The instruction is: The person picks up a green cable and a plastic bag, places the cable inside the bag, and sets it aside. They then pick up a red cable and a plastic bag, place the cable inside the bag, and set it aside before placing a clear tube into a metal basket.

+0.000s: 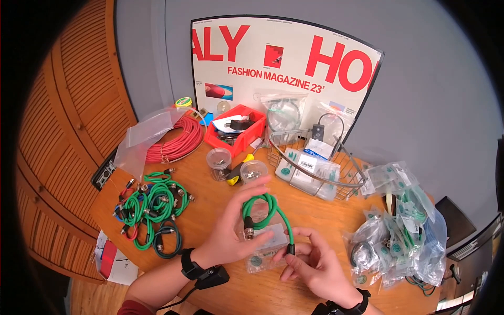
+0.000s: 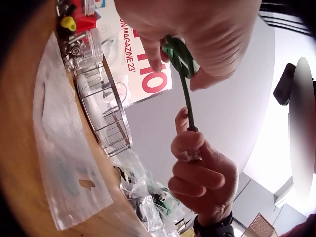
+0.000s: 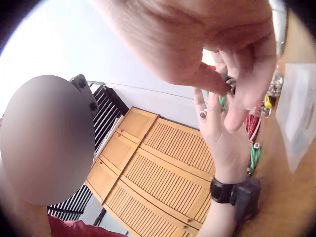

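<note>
A green cable (image 1: pixel 286 223) with metal twist-lock connectors hangs in a small coil between the two hands. My left hand (image 1: pixel 226 236) holds the coil between fingers and thumb, and one connector (image 1: pixel 249 230) dangles by the palm. At the other end, my right hand (image 1: pixel 320 268) pinches the black boot (image 1: pixel 290 249). The left wrist view shows the cable (image 2: pixel 187 106) running straight from the coil to the right fingers, which mostly cover that connector. Under the hands lies a clear plastic bag (image 1: pixel 257 262) with a green mark.
A pile of green cables (image 1: pixel 157 202) lies at left, near a red cable coil (image 1: pixel 176 142). Behind stand two clear tubs of metal parts (image 1: pixel 254 170), a yellow-black screwdriver (image 1: pixel 233 177), a red bin (image 1: pixel 241 142) and a wire basket (image 1: pixel 341 184). Bagged cables (image 1: pixel 404 231) are heaped at right.
</note>
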Tool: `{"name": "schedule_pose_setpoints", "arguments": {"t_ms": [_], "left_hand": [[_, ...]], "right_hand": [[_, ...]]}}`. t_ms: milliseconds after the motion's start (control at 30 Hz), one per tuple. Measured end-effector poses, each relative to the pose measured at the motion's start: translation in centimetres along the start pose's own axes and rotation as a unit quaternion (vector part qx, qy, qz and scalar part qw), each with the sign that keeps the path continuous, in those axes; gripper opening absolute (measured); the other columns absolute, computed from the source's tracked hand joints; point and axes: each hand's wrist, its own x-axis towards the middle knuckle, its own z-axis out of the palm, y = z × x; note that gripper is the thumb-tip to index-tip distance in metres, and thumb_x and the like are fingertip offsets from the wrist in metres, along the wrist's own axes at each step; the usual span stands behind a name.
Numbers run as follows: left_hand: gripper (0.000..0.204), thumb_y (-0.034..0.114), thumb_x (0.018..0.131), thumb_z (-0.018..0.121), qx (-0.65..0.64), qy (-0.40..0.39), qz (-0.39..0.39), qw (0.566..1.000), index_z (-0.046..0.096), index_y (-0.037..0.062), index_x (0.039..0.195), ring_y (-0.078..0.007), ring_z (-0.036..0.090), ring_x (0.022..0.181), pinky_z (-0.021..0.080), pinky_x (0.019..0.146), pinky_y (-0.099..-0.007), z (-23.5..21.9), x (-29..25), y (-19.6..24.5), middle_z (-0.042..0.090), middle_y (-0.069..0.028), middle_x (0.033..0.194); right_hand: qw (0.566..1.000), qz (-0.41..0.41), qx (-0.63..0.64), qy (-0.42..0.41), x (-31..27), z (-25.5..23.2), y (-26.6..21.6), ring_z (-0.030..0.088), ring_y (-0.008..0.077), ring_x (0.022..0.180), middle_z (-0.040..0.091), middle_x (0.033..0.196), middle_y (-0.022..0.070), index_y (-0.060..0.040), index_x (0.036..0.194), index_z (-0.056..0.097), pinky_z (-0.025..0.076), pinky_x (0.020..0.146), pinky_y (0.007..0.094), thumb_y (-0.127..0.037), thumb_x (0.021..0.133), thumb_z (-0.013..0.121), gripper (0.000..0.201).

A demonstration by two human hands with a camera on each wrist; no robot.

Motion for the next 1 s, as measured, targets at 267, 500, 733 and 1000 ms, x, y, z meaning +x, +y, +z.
{"name": "schedule_pose_setpoints", "arguments": {"t_ms": [267,500,733,1000], "left_hand": [[0.071,0.008,0.084,0.069,-0.336,-0.034,-0.187,0.922,0.029,0.0043,0.143,-0.0199,0.045,0.126,0.041,0.100,-0.0336,-0.5,-0.1,-0.1,0.038,-0.0126,0.142],[0.059,0.008,0.080,0.075,-0.156,-0.121,-0.218,0.956,0.043,0.0050,0.131,-0.0116,0.059,0.105,0.051,0.084,-0.0273,0.0,-0.5,1.5,0.060,-0.0055,0.115],[0.071,-0.003,0.068,0.082,-0.148,-0.198,-0.258,0.934,0.043,0.0035,0.127,-0.0140,0.062,0.101,0.050,0.087,-0.0297,-0.3,-0.6,0.9,0.059,-0.0083,0.120],[0.062,0.010,0.076,0.079,-0.015,-0.116,-0.210,0.971,0.047,0.0076,0.129,-0.0078,0.063,0.086,0.050,0.076,-0.0249,0.5,-0.6,0.1,0.068,-0.0034,0.093]], "right_hand": [[0.996,-0.041,-0.052,0.054,0.2,-1.9,-1.0,0.063,0.0122,0.073,0.064,0.099,0.0087,-0.0023,0.131,0.039,0.050,0.067,0.0225,0.007,0.092,0.050,0.041],[0.981,-0.090,-0.138,0.106,0.2,-2.9,-1.3,0.061,0.0081,0.069,0.067,0.094,0.0047,-0.0003,0.124,0.052,0.047,0.061,0.0198,0.006,0.091,0.052,0.034],[0.969,-0.093,-0.200,0.114,0.2,-2.9,-1.2,0.057,0.0049,0.057,0.070,0.085,0.0043,-0.0005,0.119,0.057,0.044,0.051,0.0196,0.001,0.089,0.057,0.030],[0.996,0.016,-0.068,0.053,-0.4,-2.5,-3.2,0.060,0.0072,0.059,0.070,0.091,0.0060,-0.0012,0.129,0.049,0.045,0.052,0.0201,-0.004,0.095,0.052,0.034]]}}
